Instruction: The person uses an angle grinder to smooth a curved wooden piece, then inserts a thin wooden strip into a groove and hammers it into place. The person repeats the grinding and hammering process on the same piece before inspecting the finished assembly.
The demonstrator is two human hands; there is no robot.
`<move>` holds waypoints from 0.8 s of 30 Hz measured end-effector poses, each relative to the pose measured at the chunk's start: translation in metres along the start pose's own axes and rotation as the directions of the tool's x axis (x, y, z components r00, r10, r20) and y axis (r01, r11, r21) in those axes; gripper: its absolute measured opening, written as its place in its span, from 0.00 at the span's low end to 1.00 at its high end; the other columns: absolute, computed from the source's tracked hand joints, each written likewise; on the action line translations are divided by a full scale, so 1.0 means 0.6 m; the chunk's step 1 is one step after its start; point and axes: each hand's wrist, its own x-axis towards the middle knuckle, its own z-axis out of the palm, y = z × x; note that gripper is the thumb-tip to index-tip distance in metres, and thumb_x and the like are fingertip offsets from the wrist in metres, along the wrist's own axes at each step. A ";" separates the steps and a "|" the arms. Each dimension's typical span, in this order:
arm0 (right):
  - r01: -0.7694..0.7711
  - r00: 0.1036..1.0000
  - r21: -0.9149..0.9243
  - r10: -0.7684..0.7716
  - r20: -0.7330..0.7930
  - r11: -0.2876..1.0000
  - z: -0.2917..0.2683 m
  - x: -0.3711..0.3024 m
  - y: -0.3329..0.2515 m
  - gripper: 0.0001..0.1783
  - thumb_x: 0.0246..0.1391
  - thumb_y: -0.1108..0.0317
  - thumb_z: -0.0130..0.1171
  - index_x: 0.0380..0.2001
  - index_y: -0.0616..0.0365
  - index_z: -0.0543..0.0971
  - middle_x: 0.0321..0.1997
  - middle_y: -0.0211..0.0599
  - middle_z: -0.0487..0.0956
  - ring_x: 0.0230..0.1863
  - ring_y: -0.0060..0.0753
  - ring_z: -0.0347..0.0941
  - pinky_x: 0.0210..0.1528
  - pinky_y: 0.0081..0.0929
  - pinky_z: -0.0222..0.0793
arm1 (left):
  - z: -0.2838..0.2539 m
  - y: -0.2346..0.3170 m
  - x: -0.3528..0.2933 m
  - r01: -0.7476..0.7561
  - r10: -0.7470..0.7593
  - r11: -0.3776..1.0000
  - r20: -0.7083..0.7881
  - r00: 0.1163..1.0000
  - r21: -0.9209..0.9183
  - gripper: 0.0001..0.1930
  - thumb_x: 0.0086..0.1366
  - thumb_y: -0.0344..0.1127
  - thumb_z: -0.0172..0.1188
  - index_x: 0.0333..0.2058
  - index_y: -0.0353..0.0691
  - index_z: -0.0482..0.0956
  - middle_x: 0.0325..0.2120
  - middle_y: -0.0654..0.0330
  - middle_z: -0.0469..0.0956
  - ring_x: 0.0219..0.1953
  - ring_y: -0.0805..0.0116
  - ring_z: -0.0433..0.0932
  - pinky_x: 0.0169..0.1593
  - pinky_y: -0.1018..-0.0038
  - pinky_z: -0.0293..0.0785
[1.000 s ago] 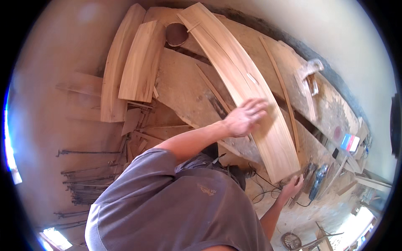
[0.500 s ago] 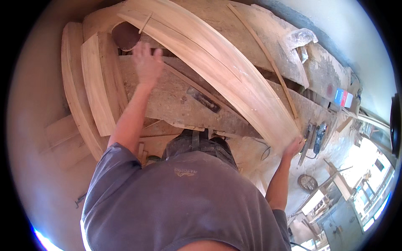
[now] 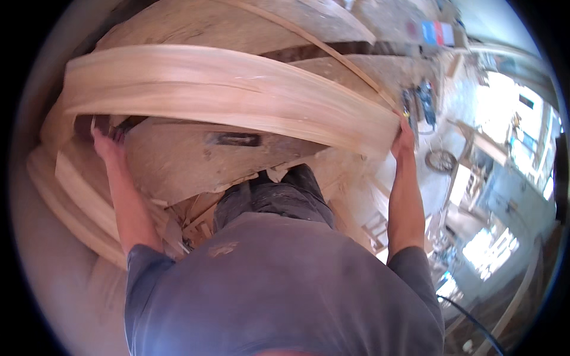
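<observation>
A long curved pale wooden board [image 3: 225,89] spans the bench in front of me, bowing away from my body. My right hand [image 3: 404,140] is closed on its right end, fingers over the edge. Below the board's left end is my left hand [image 3: 107,145], raised beside a dark brown round disc [image 3: 83,126]. A small light sliver of wood [image 3: 93,123] shows at its fingertips, but blur hides whether they hold it. Between my arms, a dark hand tool [image 3: 236,139] with a slot lies on the worn bench top [image 3: 172,154].
More curved boards [image 3: 83,187] lean at the left. A thin wooden strip [image 3: 320,44] runs beyond the board. Past its right end are a dark power tool [image 3: 426,104] and a blue, white and red box [image 3: 436,33]. A spoked wheel [image 3: 440,160] stands farther right.
The board has swung round, its left end coming nearer and its right end still in my right hand. My left hand has moved left beside the disc. The whole view has turned too.
</observation>
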 end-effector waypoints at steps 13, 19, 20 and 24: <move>-0.195 0.971 -0.116 0.175 -0.162 0.974 0.015 0.036 -0.015 0.21 0.61 0.59 0.56 0.50 0.59 0.86 0.47 0.41 0.85 0.47 0.38 0.82 0.51 0.38 0.80 | 0.133 -0.061 -0.054 0.027 0.054 0.944 0.233 0.971 -0.329 0.32 0.81 0.53 0.34 0.74 0.43 0.58 0.72 0.52 0.62 0.69 0.45 0.67 0.69 0.48 0.71; -0.226 0.925 -0.128 0.172 -0.339 0.966 0.032 -0.078 0.047 0.18 0.63 0.61 0.53 0.44 0.60 0.87 0.45 0.41 0.85 0.48 0.39 0.82 0.55 0.36 0.79 | 0.128 -0.040 -0.119 0.023 -0.007 0.981 0.086 0.996 -0.193 0.31 0.80 0.53 0.36 0.72 0.40 0.62 0.70 0.52 0.66 0.65 0.47 0.72 0.65 0.53 0.76; -0.219 0.920 -0.129 0.160 -0.358 0.967 0.022 -0.091 0.071 0.17 0.62 0.61 0.55 0.43 0.60 0.87 0.44 0.40 0.85 0.46 0.39 0.81 0.53 0.36 0.78 | 0.126 -0.038 -0.122 0.029 -0.018 0.988 0.079 0.997 -0.149 0.31 0.81 0.53 0.35 0.73 0.41 0.61 0.70 0.53 0.66 0.66 0.47 0.71 0.67 0.53 0.74; -0.209 0.805 -0.205 0.049 -0.592 0.956 0.009 -0.096 0.118 0.16 0.57 0.60 0.60 0.38 0.61 0.88 0.41 0.41 0.85 0.40 0.37 0.80 0.46 0.36 0.74 | 0.115 -0.040 -0.081 0.018 -0.018 0.997 -0.002 1.000 -0.071 0.29 0.81 0.50 0.37 0.69 0.39 0.68 0.66 0.52 0.72 0.62 0.46 0.75 0.64 0.54 0.77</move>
